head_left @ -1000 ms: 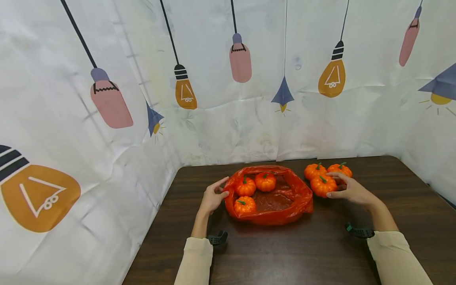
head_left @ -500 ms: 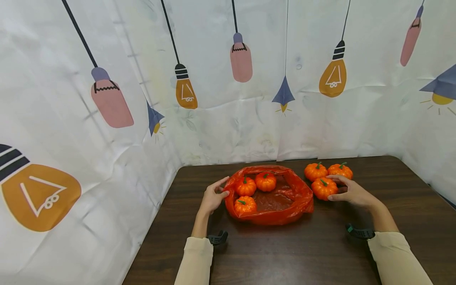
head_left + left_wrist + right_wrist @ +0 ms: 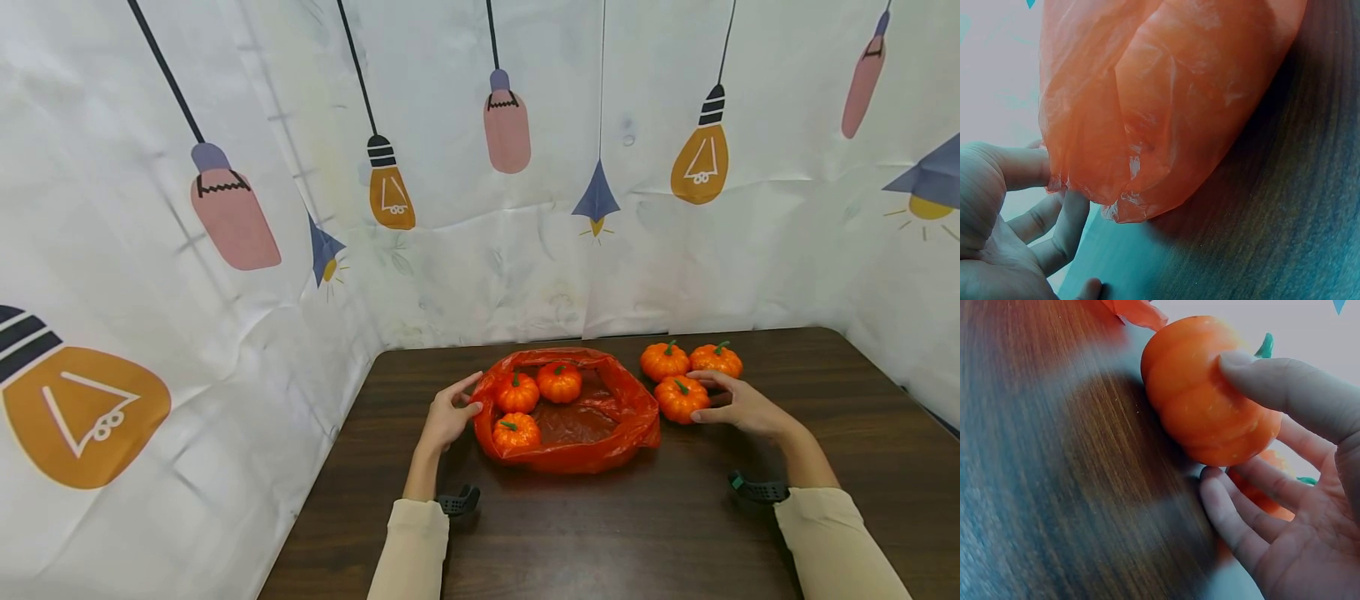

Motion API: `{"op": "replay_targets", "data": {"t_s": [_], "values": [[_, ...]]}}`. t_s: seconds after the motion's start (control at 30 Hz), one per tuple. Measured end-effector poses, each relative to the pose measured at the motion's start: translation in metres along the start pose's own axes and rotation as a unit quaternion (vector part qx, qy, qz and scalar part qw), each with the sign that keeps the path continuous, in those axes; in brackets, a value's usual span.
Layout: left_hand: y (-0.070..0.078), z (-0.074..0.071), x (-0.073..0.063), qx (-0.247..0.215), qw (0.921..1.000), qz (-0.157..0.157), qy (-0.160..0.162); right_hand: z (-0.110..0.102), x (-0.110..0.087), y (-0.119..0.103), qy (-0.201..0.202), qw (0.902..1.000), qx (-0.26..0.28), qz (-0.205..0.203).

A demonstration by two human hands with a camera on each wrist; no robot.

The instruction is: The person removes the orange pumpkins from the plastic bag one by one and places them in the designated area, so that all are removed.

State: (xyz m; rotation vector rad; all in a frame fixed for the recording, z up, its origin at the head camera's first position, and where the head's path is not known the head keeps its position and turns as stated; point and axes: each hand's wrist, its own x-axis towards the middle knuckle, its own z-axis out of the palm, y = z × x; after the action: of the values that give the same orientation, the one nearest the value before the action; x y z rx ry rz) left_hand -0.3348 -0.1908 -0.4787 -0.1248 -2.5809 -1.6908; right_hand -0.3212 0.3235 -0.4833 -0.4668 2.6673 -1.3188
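Note:
A red plastic bag (image 3: 600, 457) lies spread wide at its mouth on the table. Three small orange pumpkins sit inside: one at the back (image 3: 559, 383), one at the left (image 3: 517, 392), one at the front left (image 3: 517, 432). My left hand (image 3: 448, 417) pinches the bag's left rim; the left wrist view shows the fingers at the thin film (image 3: 1141, 112). Right of the bag, my right hand (image 3: 742, 406) holds a pumpkin (image 3: 678, 400) with a green stem, thumb on its near side and fingers around the far side, as the right wrist view shows.
Two more pumpkins, one on the left (image 3: 664, 361) and one on the right (image 3: 716, 359), stand just behind the held one. The dark wooden table (image 3: 600, 533) meets a white curtain (image 3: 465, 283) printed with lamps at the back and left.
The pumpkin in my right hand has shifted very slightly toward the person, away from the two behind it. My left hand and the bag stay in place.

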Motion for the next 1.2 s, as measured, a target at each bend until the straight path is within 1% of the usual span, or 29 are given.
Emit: {"op": "replay_targets", "data": {"t_s": [0.3, 0.53, 0.7, 1.2], "values": [[0.0001, 0.0, 0.0, 0.004, 1.0, 0.003, 0.001, -0.0006, 0.0002, 0.0015, -0.01, 0.9999, -0.003, 0.008], [-0.0001, 0.0007, 0.0004, 0.002, 1.0, -0.002, 0.004, -0.0002, 0.0006, 0.004, -0.016, 0.9998, -0.002, 0.011], [-0.0003, 0.0005, -0.0004, 0.004, 1.0, -0.006, 0.006, 0.0006, 0.0011, 0.0053, -0.018, 0.9998, 0.0, 0.014], [0.0003, 0.0002, -0.0008, 0.002, 1.0, -0.003, 0.0, 0.0001, 0.0007, 0.0035, -0.019, 0.9997, 0.005, 0.015]]}}
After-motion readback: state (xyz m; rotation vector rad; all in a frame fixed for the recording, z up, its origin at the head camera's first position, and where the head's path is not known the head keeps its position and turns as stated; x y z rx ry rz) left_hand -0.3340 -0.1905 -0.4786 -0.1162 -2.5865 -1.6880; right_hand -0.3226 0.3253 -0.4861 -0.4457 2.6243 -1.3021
